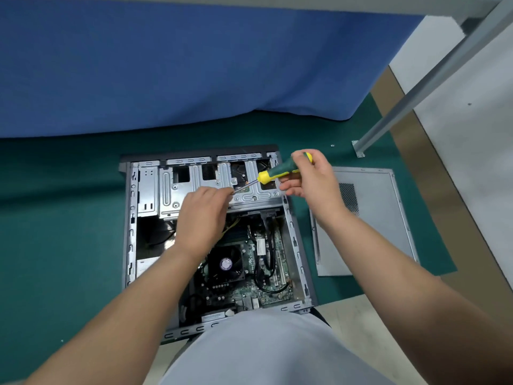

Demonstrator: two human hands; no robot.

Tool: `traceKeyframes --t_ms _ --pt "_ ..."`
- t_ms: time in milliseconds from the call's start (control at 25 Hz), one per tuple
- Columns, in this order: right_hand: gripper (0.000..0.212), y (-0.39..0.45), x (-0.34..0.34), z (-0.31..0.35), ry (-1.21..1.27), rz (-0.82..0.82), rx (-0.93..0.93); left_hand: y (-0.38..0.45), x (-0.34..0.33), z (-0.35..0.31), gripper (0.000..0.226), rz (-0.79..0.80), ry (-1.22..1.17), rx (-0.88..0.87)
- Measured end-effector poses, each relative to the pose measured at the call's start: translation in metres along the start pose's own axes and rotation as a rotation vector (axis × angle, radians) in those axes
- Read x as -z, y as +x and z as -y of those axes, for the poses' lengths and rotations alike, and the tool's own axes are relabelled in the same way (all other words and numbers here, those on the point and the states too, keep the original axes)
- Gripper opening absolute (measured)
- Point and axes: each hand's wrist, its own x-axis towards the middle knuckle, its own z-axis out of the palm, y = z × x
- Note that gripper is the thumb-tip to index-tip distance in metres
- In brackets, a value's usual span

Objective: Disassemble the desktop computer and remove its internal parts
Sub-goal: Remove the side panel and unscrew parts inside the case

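The case point(213, 234) is laid open, its motherboard point(249, 273) exposed, while a screwdriver point(280, 170) is gripped by the right hand point(311, 176) and its tip pinched by the left hand point(202, 215).

there is one view only, a wide-angle camera worn on the person's head, looking forward and steeply down from above the open computer case point(211, 240) lying on the green floor mat point(61, 223). it sits close enough that both forearms reach in from the bottom corners, with the left hand point(202, 215) and right hand point(311, 179) near the middle of the frame. the far edge takes in a blue cloth point(194, 65) and straight lines bend toward the borders; no second view shares the scene.
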Motion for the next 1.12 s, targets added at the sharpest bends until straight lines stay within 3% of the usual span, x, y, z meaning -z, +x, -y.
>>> traceKeyframes --t_ms 200,520,1120 --pt "0.040 -0.002 -0.020 -0.007 -0.064 -0.022 0.017 -0.013 -0.005 -0.004 0.022 0.021 -0.027 0.019" --pt "0.038 0.021 -0.016 0.022 -0.444 -0.024 0.368 -0.002 -0.005 0.055 0.057 0.309 0.253 0.240" --pt "0.038 0.034 -0.035 0.016 -0.439 0.037 0.369 -0.006 -0.012 0.059 0.060 0.331 0.307 0.237"
